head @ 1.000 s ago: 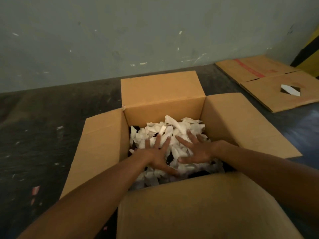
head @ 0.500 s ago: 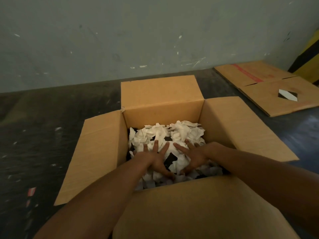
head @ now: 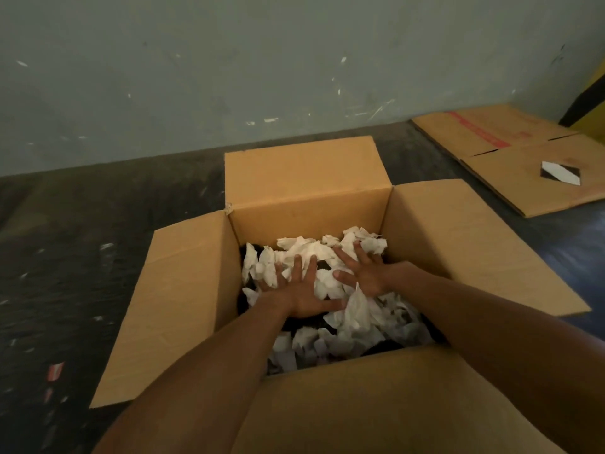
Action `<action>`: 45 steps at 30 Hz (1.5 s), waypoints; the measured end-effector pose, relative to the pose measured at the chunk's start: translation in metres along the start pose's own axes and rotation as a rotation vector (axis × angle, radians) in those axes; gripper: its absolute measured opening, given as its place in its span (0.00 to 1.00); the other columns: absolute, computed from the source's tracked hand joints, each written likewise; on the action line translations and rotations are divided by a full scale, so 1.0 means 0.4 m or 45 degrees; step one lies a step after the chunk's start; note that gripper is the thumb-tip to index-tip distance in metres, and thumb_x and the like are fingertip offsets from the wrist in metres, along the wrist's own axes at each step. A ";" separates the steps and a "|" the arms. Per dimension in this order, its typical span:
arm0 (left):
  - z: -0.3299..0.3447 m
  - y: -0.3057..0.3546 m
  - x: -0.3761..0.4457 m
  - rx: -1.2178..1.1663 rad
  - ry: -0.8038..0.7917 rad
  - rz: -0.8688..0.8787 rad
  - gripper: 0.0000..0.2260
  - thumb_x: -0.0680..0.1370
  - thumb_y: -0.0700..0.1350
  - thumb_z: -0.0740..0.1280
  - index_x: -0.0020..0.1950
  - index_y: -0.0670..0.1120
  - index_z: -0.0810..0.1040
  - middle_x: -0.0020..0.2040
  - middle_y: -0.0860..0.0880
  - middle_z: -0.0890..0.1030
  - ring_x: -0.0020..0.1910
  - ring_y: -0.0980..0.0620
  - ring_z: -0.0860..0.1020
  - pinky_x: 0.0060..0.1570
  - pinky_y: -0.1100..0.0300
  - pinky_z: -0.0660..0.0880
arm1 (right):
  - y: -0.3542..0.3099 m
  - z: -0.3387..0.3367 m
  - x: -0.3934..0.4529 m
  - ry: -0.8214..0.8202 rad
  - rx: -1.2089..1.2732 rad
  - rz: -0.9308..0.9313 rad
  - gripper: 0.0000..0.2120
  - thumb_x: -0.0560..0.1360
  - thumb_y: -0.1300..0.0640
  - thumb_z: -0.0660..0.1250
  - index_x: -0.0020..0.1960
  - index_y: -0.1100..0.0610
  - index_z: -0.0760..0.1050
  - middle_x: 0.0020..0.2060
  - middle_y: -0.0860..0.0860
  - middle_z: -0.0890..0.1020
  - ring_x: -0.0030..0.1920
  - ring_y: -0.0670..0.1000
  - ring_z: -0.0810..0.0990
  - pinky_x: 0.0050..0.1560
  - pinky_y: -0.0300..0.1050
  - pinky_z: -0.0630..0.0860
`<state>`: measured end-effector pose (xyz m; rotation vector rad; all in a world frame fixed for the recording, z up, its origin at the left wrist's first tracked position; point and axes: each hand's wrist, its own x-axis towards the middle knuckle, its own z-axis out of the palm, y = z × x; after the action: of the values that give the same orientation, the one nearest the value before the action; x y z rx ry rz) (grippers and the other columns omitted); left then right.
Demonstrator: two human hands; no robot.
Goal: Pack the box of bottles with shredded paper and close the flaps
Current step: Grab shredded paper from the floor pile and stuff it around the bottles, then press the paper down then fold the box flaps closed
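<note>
Two hands down in the box [head: 307, 221] here, both flat on the shredded paper [head: 327, 257]. The box is plain tan cardboard sitting on a dark floor [head: 82, 244] near a pale greenish wall [head: 229, 60], and all four flaps are open: the far one stands up, the left and right ones splay outward, and the near one tips toward the camera at the bottom of the shot. Inside it's a lumpy pile of crumpled white scraps, heaped higher toward the far right corner, with dark gaps showing through along the left side and near the front edge. Can't really make out the bottles, just dark shapes under the paper. The left hand [head: 302, 291] has its fingers spread and straight, palm down on the pile, its grip released and holding nothing. The right hand [head: 366, 273] is the same deal, fingers splayed and pressing on the paper just beside the left one, thumbs nearly meeting. Off to the right on the floor lies a flattened cardboard sheet [head: 510, 158] with a red stripe and a small white label on it.
</note>
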<state>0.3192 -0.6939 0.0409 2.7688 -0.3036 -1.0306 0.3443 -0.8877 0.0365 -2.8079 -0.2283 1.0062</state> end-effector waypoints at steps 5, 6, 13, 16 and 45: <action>0.008 -0.003 0.039 -0.029 0.000 0.003 0.55 0.63 0.80 0.58 0.72 0.61 0.24 0.75 0.54 0.25 0.78 0.39 0.37 0.70 0.28 0.42 | 0.025 0.038 0.077 -0.013 -0.096 -0.054 0.64 0.36 0.18 0.23 0.72 0.35 0.28 0.76 0.51 0.29 0.75 0.65 0.35 0.73 0.67 0.43; 0.015 -0.006 0.045 -0.042 0.009 0.000 0.56 0.60 0.82 0.56 0.70 0.63 0.22 0.75 0.55 0.25 0.78 0.39 0.37 0.69 0.28 0.42 | 0.022 0.034 0.075 -0.047 -0.124 -0.065 0.63 0.37 0.19 0.22 0.73 0.36 0.28 0.75 0.51 0.29 0.75 0.65 0.34 0.73 0.68 0.43; 0.013 0.006 0.019 -0.029 0.022 -0.032 0.53 0.64 0.80 0.56 0.72 0.62 0.25 0.76 0.55 0.26 0.78 0.39 0.35 0.68 0.26 0.39 | -0.011 -0.009 0.019 -0.135 -0.095 -0.030 0.43 0.67 0.23 0.42 0.75 0.39 0.30 0.75 0.52 0.28 0.74 0.63 0.30 0.73 0.69 0.42; -0.035 0.000 -0.001 0.018 -0.082 -0.018 0.54 0.61 0.82 0.55 0.74 0.62 0.28 0.76 0.56 0.28 0.78 0.39 0.35 0.71 0.30 0.42 | -0.041 -0.058 -0.043 -0.116 0.021 0.006 0.33 0.76 0.31 0.40 0.76 0.40 0.32 0.76 0.51 0.33 0.76 0.61 0.34 0.75 0.64 0.43; -0.056 -0.016 -0.167 0.036 0.200 0.156 0.31 0.79 0.69 0.46 0.80 0.60 0.44 0.81 0.51 0.47 0.80 0.45 0.45 0.74 0.40 0.36 | -0.045 -0.040 -0.254 0.150 0.150 -0.079 0.33 0.78 0.33 0.49 0.78 0.43 0.46 0.79 0.54 0.48 0.78 0.55 0.46 0.76 0.50 0.46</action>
<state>0.2855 -0.6692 0.0978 2.7951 -0.4618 -0.7810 0.2751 -0.8913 0.1148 -2.7236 -0.2323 0.8108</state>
